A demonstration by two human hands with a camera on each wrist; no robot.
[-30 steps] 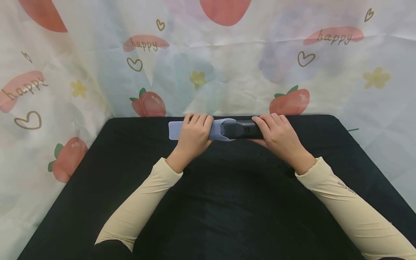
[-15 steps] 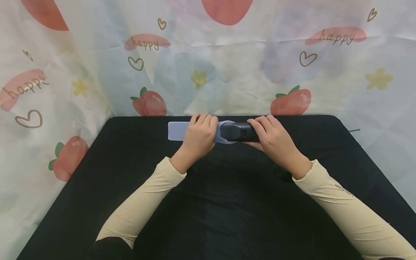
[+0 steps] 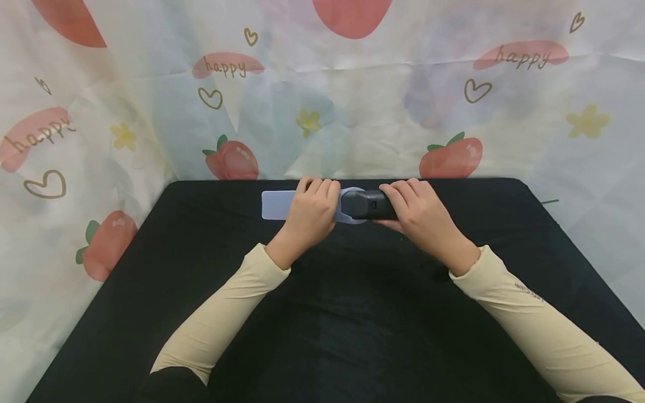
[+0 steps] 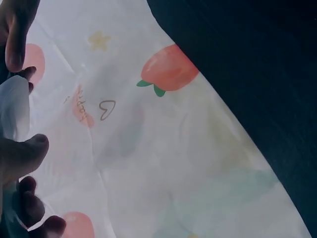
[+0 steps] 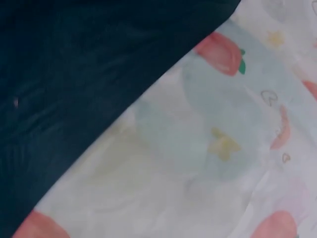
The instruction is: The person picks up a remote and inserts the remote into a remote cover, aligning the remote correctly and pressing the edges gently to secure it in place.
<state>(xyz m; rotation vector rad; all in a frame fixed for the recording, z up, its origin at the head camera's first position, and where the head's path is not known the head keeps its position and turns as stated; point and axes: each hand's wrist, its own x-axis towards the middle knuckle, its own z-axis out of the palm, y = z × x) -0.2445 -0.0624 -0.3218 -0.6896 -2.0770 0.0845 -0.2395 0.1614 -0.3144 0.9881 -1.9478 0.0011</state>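
A flat, light-blue strip-like piece (image 3: 278, 205) and a black handle-like body (image 3: 364, 205) lie end to end in the head view, meeting between the hands. What kind of object they make up is unclear. My left hand (image 3: 311, 211) grips the blue piece around its middle, hiding part of it. The right hand (image 3: 420, 212) holds the black body's right end, fingers over the top and thumb below. In the left wrist view, my left thumb (image 4: 25, 156) and the pale piece (image 4: 15, 106) show at the left edge. No hand appears in the right wrist view.
Black cloth covers the table (image 3: 342, 324) under both arms. Behind its far edge and along the sides hangs a pale curtain (image 3: 363, 106) printed with fruit, hearts and flowers. The hands are near that far edge.
Both hands have come slightly closer together: the left has shifted right along the blue piece, the right has moved left with less of the black body showing. Both hands keep their hold.
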